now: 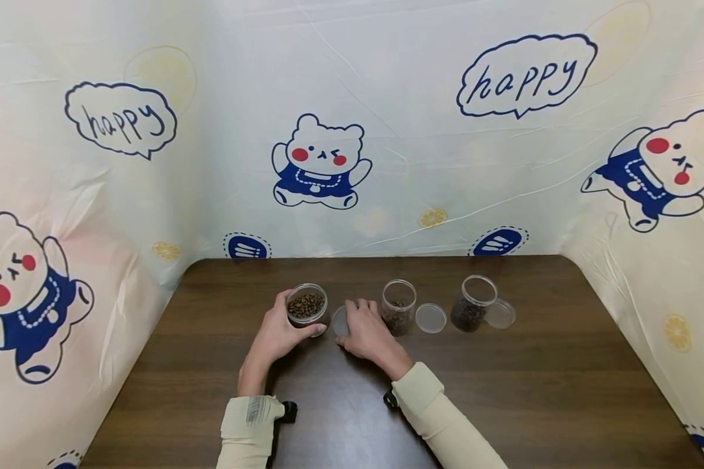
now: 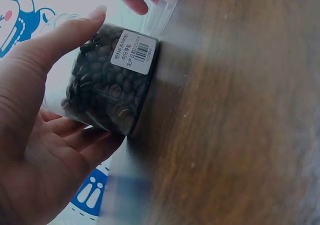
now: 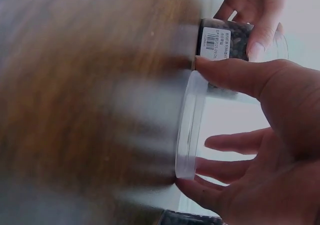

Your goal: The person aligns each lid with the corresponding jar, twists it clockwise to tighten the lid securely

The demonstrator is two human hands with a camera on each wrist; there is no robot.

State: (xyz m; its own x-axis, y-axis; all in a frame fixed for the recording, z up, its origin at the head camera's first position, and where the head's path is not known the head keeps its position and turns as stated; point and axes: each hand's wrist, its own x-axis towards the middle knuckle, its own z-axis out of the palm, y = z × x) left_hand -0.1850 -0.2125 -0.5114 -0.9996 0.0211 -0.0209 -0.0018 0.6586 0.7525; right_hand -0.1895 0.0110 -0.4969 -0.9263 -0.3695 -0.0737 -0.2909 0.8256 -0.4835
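Note:
My left hand (image 1: 278, 332) is wrapped round a clear jar (image 1: 308, 319) nearly full of coffee beans, standing without a lid on the table. In the left wrist view, the thumb and fingers hold this jar (image 2: 107, 80) from two sides, and a printed white label (image 2: 132, 52) shows on its wall. To its right, my right hand (image 1: 368, 332) reaches over a round clear lid (image 1: 339, 322) on the table. The right wrist view has the thumb and fingertips on opposite edges of that lid (image 3: 190, 127).
Right of the hands stand two more uncovered clear jars with dark beans, a middle jar (image 1: 398, 306) and a right jar (image 1: 472, 306). Beside each lies a clear lid (image 1: 431, 318). A printed cloth (image 1: 387, 85) hangs behind the brown table (image 1: 534, 391) and at its sides.

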